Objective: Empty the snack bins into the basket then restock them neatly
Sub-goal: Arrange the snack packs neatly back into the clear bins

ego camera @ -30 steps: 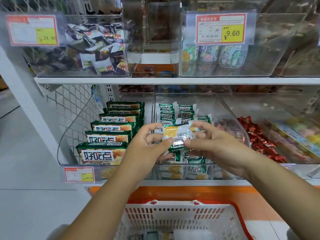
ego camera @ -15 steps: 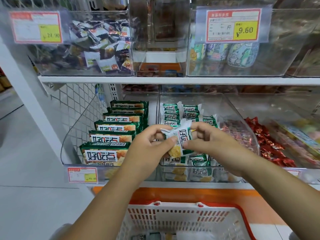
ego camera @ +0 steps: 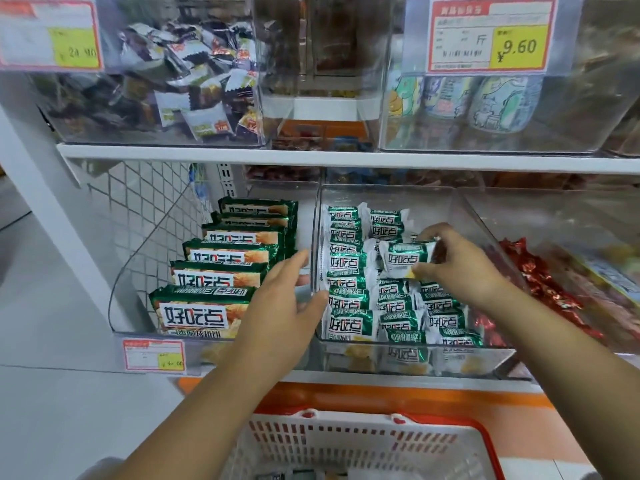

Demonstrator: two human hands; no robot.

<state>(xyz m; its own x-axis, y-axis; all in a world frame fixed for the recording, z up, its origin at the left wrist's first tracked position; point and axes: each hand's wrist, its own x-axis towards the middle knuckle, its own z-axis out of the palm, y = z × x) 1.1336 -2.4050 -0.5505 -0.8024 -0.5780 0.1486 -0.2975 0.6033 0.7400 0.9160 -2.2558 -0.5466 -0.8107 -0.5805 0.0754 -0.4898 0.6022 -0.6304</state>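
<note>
Head view: right hand [ego camera: 460, 268] is pinching a small green packet [ego camera: 407, 258] over the middle clear bin [ego camera: 450, 209], which is holding rows of matching packets. Left hand [ego camera: 284, 303], fingers straight, is hovering at its left wall. Left bin [ego camera: 138, 271] is holding bigger packs [ego camera: 214, 282]; basket [ego camera: 346, 441] is sitting near.

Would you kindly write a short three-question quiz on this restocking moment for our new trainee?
1. True or false: the right hand pinches a small green packet above the middle bin.
2. The left hand is: A) gripping a packet; B) open, by the wall between two bins; C) inside the basket.
3. Fill in: the price tag at upper right reads ¥____.

Key: 1 true; 2 B; 3 9.60.
</note>
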